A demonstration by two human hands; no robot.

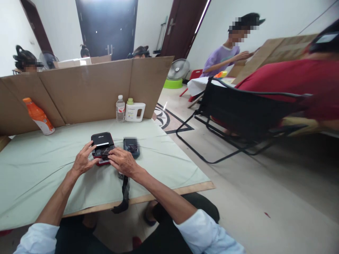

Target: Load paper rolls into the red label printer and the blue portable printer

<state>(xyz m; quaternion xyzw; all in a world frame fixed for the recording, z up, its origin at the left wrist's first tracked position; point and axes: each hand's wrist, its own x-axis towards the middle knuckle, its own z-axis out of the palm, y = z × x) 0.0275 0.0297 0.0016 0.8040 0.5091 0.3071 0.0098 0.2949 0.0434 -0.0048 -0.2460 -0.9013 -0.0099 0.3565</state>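
Note:
A small black-and-red box-shaped device (102, 138), which looks like a compact printer, lies on the pale green cloth, with a white strip across its top. My left hand (84, 161) grips its left side, fingers along the edge and thumb at the front. On its front right corner, the bent fingers of my right hand (124, 163) hold a dark part of the device; what lies under the fingertips is hidden. Just right of it sits a dark handheld item (131, 146), partly blurred. A black strap (124, 197) hangs over the table's front edge below my right wrist.
A cardboard screen (90, 91) stands along the table's back. Before it are an orange bottle (39, 115), a clear water bottle (120, 109) and a white jug (134, 112). To the right stand a black folding chair (238, 109) and a floor fan (178, 70). Several people sit around.

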